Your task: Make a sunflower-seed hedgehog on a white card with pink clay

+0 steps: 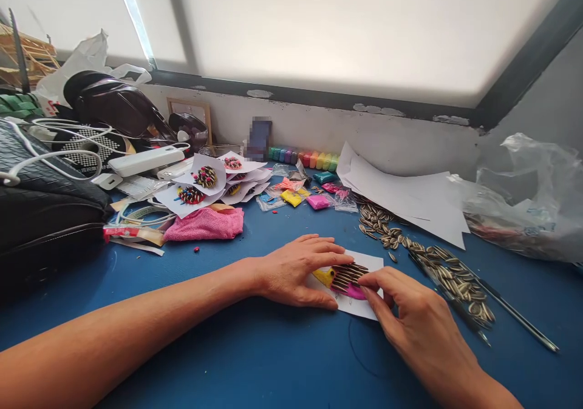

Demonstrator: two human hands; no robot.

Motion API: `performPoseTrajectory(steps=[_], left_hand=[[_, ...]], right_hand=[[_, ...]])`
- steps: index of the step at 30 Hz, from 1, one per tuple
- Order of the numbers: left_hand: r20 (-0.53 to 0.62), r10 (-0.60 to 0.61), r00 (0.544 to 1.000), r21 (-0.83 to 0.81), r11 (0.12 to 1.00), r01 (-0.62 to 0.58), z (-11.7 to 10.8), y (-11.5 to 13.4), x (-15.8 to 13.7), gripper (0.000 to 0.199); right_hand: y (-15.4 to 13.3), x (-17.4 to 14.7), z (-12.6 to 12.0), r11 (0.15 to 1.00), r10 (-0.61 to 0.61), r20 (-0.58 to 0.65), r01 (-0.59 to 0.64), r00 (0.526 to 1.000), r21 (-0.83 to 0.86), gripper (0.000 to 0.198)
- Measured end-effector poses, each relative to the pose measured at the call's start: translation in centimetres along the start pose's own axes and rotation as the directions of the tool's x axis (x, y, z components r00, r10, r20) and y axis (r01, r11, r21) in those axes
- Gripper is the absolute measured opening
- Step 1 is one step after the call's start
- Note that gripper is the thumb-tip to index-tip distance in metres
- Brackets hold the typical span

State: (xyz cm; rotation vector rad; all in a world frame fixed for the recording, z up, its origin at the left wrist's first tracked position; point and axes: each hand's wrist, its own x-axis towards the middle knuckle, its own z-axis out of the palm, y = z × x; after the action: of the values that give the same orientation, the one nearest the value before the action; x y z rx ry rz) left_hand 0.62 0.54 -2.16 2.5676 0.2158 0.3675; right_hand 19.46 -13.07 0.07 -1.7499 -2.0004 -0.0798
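Observation:
A small sheet of white paper (pixel 371 263) lies on the blue table, bearing a hedgehog-like figure of yellow and pink clay (pixel 355 292). Striped sunflower seeds (pixel 347 275) stick out of its back in rows. My left hand (pixel 303 269) rests flat across the paper's left side, fingers stretched out, covering part of the yellow head. My right hand (pixel 410 312) is closed in a pinch at the right end of the rows, on a sunflower seed mostly hidden by the fingertips. Loose sunflower seeds (pixel 432 257) lie in a long pile to the right.
Two pens (pixel 514 312) lie by the seeds. Behind are white sheets (pixel 401 190), clay packets (pixel 296 196), a row of coloured clay (pixel 305 158) and finished seed pictures (pixel 204 178). A pink cloth (pixel 204 223) and black bag (pixel 45 202) sit left; a plastic bag (pixel 537 202), right.

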Motion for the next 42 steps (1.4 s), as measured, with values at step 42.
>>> performPoseTrajectory(steps=[42], left_hand=[[0.027,-0.028,0.999,0.016,0.999,0.027,-0.1,0.2,0.0,0.077]], right_hand=[[1.9,0.7,-2.1,0.993,0.094,-0.105,-0.101,0.99,-0.059,0.022]])
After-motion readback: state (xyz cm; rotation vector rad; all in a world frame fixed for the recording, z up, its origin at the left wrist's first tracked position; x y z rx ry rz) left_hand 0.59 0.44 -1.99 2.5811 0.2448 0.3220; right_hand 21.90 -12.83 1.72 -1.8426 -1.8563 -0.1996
